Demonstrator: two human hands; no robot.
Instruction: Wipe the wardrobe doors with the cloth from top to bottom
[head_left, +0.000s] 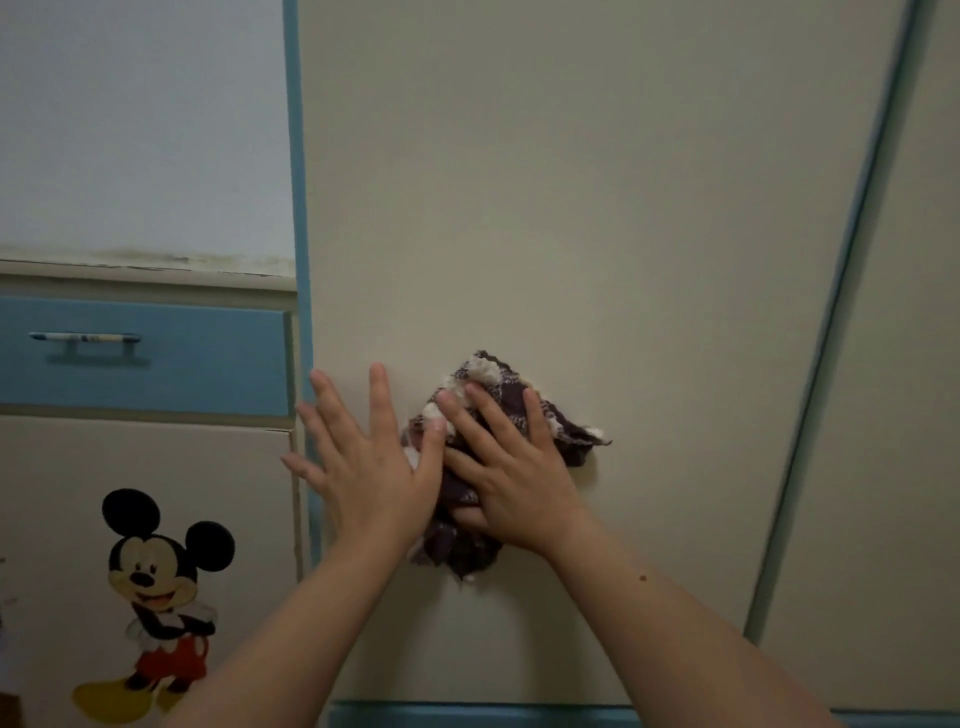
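A cream wardrobe door (571, 208) with blue edging fills the middle of the view. A dark purple and white checked cloth (498, 379) is bunched flat against the door's lower half. My right hand (509, 467) presses on the cloth with straight, spread fingers. My left hand (363, 462) lies flat on the door just left of the cloth, fingers spread, its thumb touching the cloth's left edge.
A second cream door (893, 415) stands to the right beyond a blue strip (831, 322). At the left are a blue drawer (145, 358) with a bar handle (85, 338), a cabinet door bearing a cartoon mouse sticker (156, 587), and a white wall above.
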